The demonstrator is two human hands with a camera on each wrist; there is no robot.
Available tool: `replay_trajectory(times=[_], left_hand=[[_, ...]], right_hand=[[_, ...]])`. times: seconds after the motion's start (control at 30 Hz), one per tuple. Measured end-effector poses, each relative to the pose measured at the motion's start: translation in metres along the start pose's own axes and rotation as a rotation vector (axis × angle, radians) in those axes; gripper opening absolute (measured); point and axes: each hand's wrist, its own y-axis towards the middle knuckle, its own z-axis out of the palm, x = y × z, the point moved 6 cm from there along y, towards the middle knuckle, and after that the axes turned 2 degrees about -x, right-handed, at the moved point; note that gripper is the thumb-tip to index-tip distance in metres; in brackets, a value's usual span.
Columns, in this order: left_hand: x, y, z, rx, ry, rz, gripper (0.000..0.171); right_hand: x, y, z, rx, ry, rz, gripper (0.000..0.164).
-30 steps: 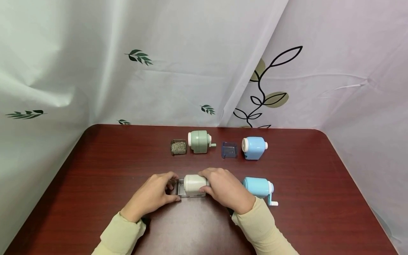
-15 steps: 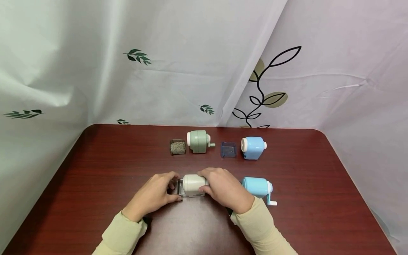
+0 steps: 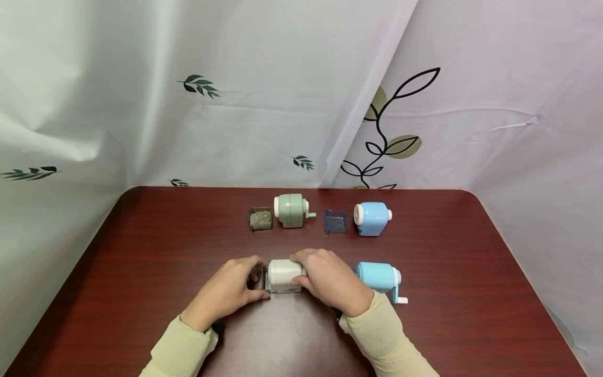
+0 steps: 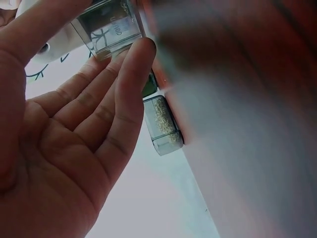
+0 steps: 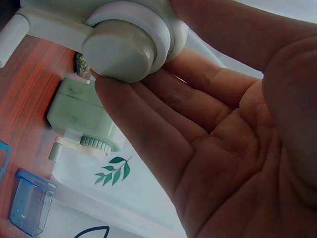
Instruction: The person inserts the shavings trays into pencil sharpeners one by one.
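A cream pencil sharpener lies between both hands on the table, its crank end toward the right. My right hand grips its body from the right, thumb on the near side and fingers on the far side. In the right wrist view the sharpener's round end cap and crank arm show above the fingers. My left hand pinches a clear shavings drawer between thumb and fingers. This drawer is mostly inside the sharpener's left end, with a short part sticking out.
Behind stand a green sharpener and a blue sharpener. A drawer full of shavings and an empty bluish drawer lie beside them. Just right of my right hand is a light-blue sharpener with its crank pointing forward.
The clear drawer has slid right, deeper into the cream sharpener, with my left hand moving along. The exposed part is shorter. My right hand keeps its grip on the sharpener.
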Motion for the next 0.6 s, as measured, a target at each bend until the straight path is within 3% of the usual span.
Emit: replay_trajectory(times=[0.6], left_hand=[[-0.0054,0.0015,0.0006,-0.035,0.006,0.024,0.047]], right_hand=[[0.0002,0.0009,0.0006,-0.010,0.024,-0.002,0.035]])
